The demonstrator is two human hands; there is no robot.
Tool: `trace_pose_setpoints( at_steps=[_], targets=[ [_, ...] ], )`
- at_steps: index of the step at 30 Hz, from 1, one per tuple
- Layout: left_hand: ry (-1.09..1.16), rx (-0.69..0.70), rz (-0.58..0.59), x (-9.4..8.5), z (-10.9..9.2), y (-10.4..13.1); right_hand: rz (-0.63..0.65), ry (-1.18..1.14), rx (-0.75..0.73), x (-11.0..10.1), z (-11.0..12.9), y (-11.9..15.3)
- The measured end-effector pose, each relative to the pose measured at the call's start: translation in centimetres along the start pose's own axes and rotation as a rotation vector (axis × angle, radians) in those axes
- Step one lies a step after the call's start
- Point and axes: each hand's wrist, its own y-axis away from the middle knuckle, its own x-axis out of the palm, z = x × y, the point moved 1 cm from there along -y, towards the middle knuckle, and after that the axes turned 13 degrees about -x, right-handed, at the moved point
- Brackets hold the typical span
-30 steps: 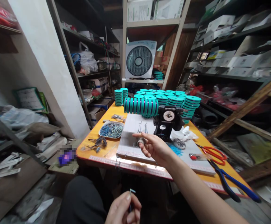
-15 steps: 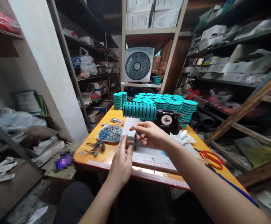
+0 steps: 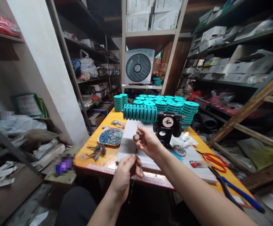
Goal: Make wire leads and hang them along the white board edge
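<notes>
My right hand (image 3: 147,139) is curled above the white board (image 3: 127,152), with a small dark ring (image 3: 135,137) at its fingers. Lower and to the left, my left hand (image 3: 128,168) is closed at the board's front edge. A thin dark strand hangs below its fingers, too small to make out fully. Behind the hands, a black winding machine (image 3: 165,128) with a round dial stands on the board. Its shaft carries a row of teal spools (image 3: 139,113). A white tray of small screws (image 3: 111,136) sits left of the board.
Stacks of teal spools (image 3: 189,114) stand at the table's back. Orange-handled scissors (image 3: 215,160), blue-handled pliers (image 3: 242,191) and a round dish of small metal parts (image 3: 180,150) lie at the right. Dark twisted pieces (image 3: 98,149) lie at the left. Behind stands a box fan (image 3: 138,66).
My left hand has moved down toward me, to the board's front edge, and its fingers have closed. My right hand has shifted slightly down. More of the machine and the right-side tools now shows.
</notes>
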Motion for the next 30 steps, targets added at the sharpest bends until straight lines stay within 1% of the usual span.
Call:
trace_pose_setpoints(
  at_steps=[3, 8, 12, 15, 18, 21, 24, 26, 28, 30],
  targets=[
    [0.002, -0.057, 0.041, 0.0, 1.2, 1.5, -0.04, -0.04, -0.024, -0.3, 0.2, -0.4],
    [-0.01, -0.124, 0.09, -1.1, 4.3, 3.7, -0.047, -0.04, -0.022, -0.8, 0.4, -0.7],
    [0.03, -0.176, 0.125, -1.8, 6.4, 4.3, -0.03, 0.003, -0.026, -0.6, 0.3, -0.9],
    [0.122, -0.218, 0.09, -2.1, 7.3, 4.3, 0.02, 0.068, -0.035, -0.7, 0.0, -0.3],
    [0.256, -0.258, 0.068, -2.5, 8.1, 4.3, 0.121, 0.165, -0.014, -1.1, -0.9, 1.8],
    [0.362, -0.257, 0.023, -3.0, 8.6, 4.6, 0.235, 0.286, 0.067, -1.6, -2.9, 4.9],
    [0.357, -0.231, -0.055, -3.0, 8.6, 5.1, 0.322, 0.537, 0.09, -1.9, -4.9, 7.9],
    [0.33, -0.251, -0.086, -2.7, 8.4, 5.2, 0.353, 0.634, 0.09, -1.9, -6.1, 9.2],
    [0.323, -0.27, -0.108, -2.6, 8.5, 5.2, 0.373, 0.619, 0.093, -1.8, -7.1, 9.9],
    [0.327, -0.265, -0.104, -2.7, 8.8, 5.0, 0.378, 0.574, 0.078, -1.7, -8.1, 10.4]
  ],
)
